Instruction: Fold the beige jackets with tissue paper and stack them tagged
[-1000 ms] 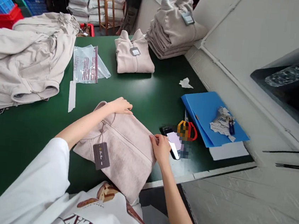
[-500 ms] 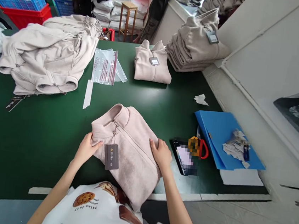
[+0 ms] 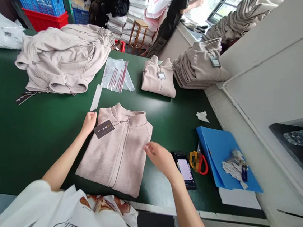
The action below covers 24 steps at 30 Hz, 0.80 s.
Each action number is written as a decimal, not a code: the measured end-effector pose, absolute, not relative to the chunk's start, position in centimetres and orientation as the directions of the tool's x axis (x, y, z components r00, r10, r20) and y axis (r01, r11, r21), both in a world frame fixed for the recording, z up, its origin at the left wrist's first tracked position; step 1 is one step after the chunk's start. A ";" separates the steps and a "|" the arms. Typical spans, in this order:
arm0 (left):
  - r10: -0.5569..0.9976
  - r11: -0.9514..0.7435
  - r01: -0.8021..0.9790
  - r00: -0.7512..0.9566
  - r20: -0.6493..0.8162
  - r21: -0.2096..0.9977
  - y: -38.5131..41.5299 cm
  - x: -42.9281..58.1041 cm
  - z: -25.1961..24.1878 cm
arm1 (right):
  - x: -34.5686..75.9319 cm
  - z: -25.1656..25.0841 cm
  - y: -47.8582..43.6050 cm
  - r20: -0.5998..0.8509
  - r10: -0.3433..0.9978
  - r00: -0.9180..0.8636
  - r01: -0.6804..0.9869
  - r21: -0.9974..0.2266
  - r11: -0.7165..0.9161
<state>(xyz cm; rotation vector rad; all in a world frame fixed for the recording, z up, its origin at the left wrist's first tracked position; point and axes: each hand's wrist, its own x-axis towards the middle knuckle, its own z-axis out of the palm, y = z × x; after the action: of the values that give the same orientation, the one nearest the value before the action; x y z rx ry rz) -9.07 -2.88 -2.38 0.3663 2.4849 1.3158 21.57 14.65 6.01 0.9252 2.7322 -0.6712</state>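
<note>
A folded pale pink zip-up jacket (image 3: 117, 153) lies flat on the green table, its stand-up collar pointing away from me. A dark hang tag (image 3: 104, 129) on a cord rests across its upper left. My left hand (image 3: 89, 122) is closed beside the jacket's left shoulder, close to the end of a white paper strip (image 3: 96, 97); anything inside its fingers is hidden. At the right edge of the jacket is my right hand (image 3: 160, 159), its fingers loosely bent and the tips close to the cloth, with nothing visible in them.
Behind lie a heap of similar jackets (image 3: 62, 60), a printed plastic bag (image 3: 114, 75), a folded jacket (image 3: 159, 79) and a folded stack (image 3: 196, 67). On the right are a phone (image 3: 186, 171), scissors (image 3: 204, 165) and a blue folder (image 3: 218, 149). A person (image 3: 172, 20) stands beyond the table.
The jacket has turned from a slant to lie straight and flat, moved off the table's front edge. Its tag has swung left. Both hands have let go of its sides; the view has shifted.
</note>
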 end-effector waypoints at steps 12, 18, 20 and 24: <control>0.482 0.559 0.172 -0.863 -0.149 0.811 -16.9 5.2 -3.2 | -7.0 5.6 13.9 -0.365 0.098 -0.926 0.186 -0.215 0.959; 0.472 0.530 0.088 -0.857 -0.207 0.844 -17.1 5.3 -4.3 | -8.2 5.8 16.9 -0.521 -0.089 -0.849 0.123 -0.357 0.926; 0.458 0.540 0.040 -0.852 -0.254 0.840 -17.3 5.5 -4.5 | -8.4 5.9 17.5 -0.532 -0.139 -0.835 0.104 -0.401 0.910; 0.456 0.517 -0.036 -0.834 -0.311 0.855 -17.7 6.0 -4.6 | -9.4 6.3 18.3 -0.635 -0.268 -0.724 0.144 -0.519 0.843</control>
<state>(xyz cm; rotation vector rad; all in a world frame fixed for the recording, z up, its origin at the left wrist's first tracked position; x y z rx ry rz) 6.02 -17.67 -4.59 0.3418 2.2540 1.2866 -9.37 18.34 6.33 -0.0897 2.2732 -0.7139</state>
